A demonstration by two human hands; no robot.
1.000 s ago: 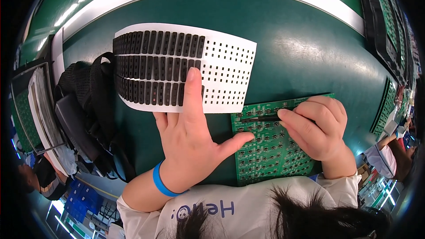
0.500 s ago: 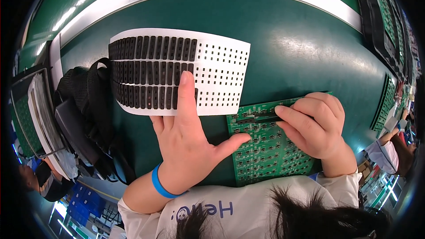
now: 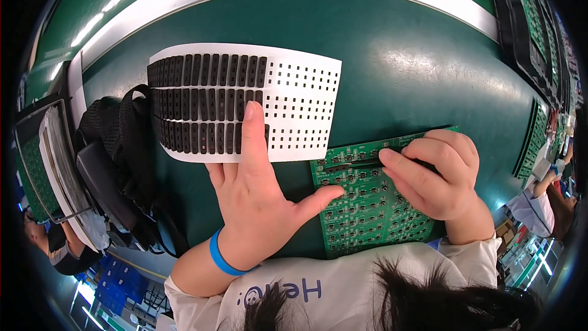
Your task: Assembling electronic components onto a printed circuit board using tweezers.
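A white sheet (image 3: 300,104) carries rows of black adhesive strips (image 3: 208,104) on its left part; its right part shows only rows of small dark holes. My left hand (image 3: 254,190) is open, index finger stretched over the strips, thumb reaching to the left edge of a green circuit board (image 3: 355,220). In my right hand (image 3: 438,171), pinched between thumb and fingers, are slim black tweezers (image 3: 367,164). Their tips point left to one black strip (image 3: 337,169) at the board's upper left. I cannot tell whether that strip touches the board.
A black strapped bag (image 3: 116,147) lies at the left table edge, beside a rack of papers (image 3: 58,159). On the right stand black trays (image 3: 520,37) with green boards and another green board (image 3: 530,141). A co-worker's arm (image 3: 542,184) shows at far right.
The sheet and my left hand have shifted slightly to the left and down. The strip at the tweezers' tips sits a little further left. My right hand has barely moved.
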